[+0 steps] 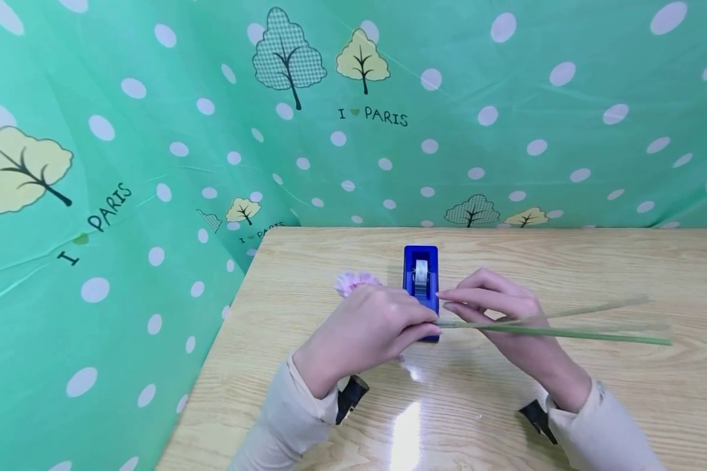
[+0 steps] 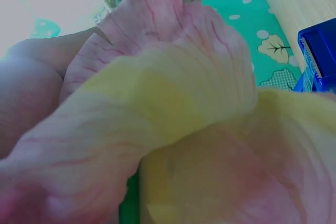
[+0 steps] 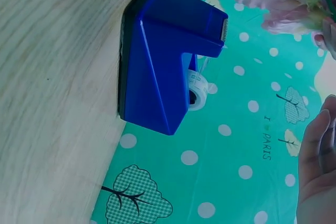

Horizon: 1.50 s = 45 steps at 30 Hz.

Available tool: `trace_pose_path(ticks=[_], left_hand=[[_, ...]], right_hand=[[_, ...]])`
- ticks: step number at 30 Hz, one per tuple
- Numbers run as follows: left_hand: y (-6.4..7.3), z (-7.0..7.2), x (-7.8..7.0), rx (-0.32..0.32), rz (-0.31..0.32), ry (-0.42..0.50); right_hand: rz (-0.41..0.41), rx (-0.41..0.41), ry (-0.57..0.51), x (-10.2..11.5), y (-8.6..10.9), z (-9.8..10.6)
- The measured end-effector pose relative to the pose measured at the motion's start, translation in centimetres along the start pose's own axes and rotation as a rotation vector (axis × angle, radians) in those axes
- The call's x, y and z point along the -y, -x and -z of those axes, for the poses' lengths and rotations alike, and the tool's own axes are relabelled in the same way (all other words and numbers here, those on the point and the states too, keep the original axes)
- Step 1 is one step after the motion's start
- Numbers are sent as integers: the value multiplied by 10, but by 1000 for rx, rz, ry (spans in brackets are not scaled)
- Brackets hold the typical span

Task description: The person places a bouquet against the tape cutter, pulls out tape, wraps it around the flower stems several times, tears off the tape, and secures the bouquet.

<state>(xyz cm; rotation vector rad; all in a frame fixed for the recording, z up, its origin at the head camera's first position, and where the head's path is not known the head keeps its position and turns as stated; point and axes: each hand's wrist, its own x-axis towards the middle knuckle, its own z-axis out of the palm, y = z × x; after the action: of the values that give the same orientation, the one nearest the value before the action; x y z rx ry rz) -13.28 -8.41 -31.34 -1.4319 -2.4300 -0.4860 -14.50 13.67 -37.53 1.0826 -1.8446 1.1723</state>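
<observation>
Pinched between the thumb and fingers of my left hand (image 1: 377, 324) are long green flower stems (image 1: 601, 335), which run off to the right in the head view. Their pink blossom (image 1: 356, 282) shows behind that hand; large pink and yellow petals (image 2: 168, 98) fill much of the left wrist view. My right hand (image 1: 507, 307) is close by, its fingers extended toward the left hand and the stems passing across it. Just beyond both hands stands a blue tape dispenser (image 1: 421, 253) with a roll of clear tape (image 3: 197, 90) in it.
A light wooden table (image 1: 624, 268) lies under the hands. Behind it and along the left hangs a green dotted cloth (image 1: 471, 144) with printed trees. Black straps (image 1: 351, 398) sit at both wrists, by the pale sleeves (image 1: 289, 412).
</observation>
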Motion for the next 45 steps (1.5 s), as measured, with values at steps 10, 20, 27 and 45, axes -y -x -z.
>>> trace_pose_path(ticks=[10,20,27,45], left_hand=[[2,4,-1,-106,-5,3],[-1,-1,-2,-201,49,-61],[-2,-7,-2,-249,114,-53],[-3,-15,0,-337,193,-102]], right_hand=[[-106,63,-51,0,4,1],[-294,106,-111,5,6,3],[-425,148,-141,9,6,3],[-597,128,-106,21,1,-1]])
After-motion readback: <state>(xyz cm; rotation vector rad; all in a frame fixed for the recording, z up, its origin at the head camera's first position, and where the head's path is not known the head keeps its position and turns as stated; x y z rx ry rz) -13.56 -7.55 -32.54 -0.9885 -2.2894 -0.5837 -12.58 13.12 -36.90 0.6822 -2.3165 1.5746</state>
